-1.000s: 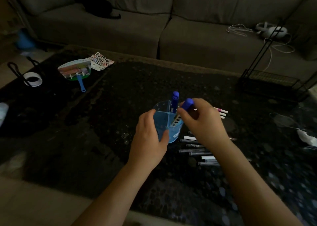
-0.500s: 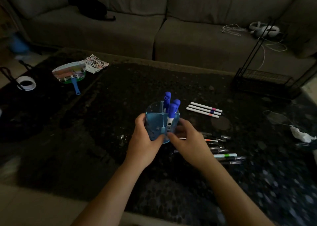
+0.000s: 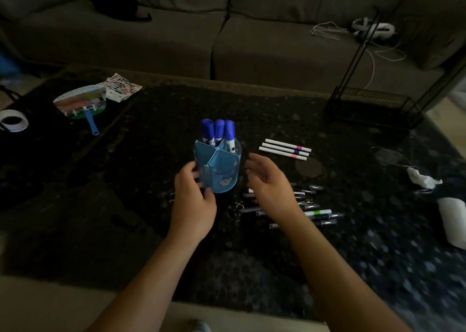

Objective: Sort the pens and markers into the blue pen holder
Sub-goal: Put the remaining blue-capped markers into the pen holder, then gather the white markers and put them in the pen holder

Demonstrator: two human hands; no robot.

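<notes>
The blue pen holder [image 3: 222,170], divided into compartments, stands upright mid-table. Three blue-capped markers [image 3: 219,132] stick up from its far compartments. My left hand [image 3: 194,200] grips the holder's near left side. My right hand [image 3: 271,183] hovers just right of the holder, fingers spread, holding nothing. Three thin white pens [image 3: 286,149] lie side by side to the right of the holder. A pile of several dark pens and a green-banded marker [image 3: 312,212] lies under and right of my right hand, partly hidden by it.
A hand fan [image 3: 82,103] and a printed sheet [image 3: 122,87] lie at the table's far left, a tape roll [image 3: 12,123] beyond them. A black wire rack [image 3: 370,104] stands far right. White crumpled paper [image 3: 423,179] and a white roll [image 3: 454,220] sit at the right edge. A grey sofa [image 3: 227,34] runs behind.
My right hand let go of a blue-capped marker in the holder and drew back to the right, open. Three markers now stand in the holder; my left hand stays on it.
</notes>
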